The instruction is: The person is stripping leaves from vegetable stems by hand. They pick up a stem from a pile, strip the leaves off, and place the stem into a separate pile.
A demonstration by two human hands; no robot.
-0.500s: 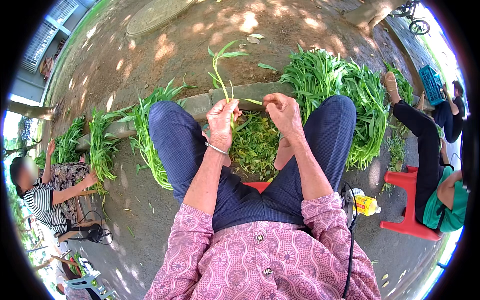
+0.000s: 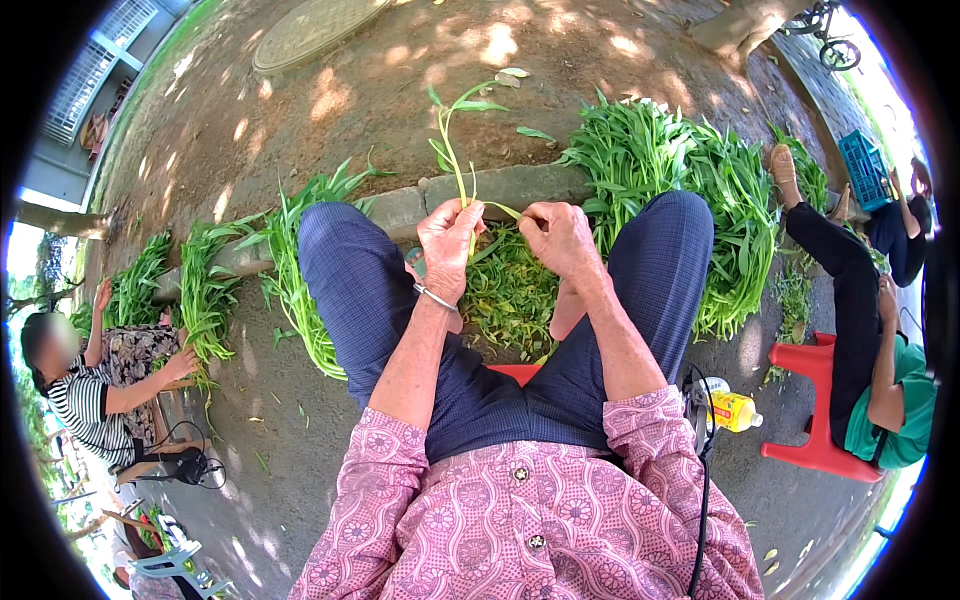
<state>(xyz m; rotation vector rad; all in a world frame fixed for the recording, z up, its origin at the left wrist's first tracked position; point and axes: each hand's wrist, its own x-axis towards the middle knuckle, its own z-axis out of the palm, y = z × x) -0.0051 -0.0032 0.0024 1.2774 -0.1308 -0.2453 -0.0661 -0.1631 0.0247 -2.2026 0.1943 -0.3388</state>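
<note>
One leafy green stem (image 2: 453, 160) is pinched in the left hand (image 2: 449, 240).

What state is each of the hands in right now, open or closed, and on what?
Left hand: closed, holding a leafy green stem.
Right hand: closed, seemingly pinching a thin yellow-green strip.
</note>
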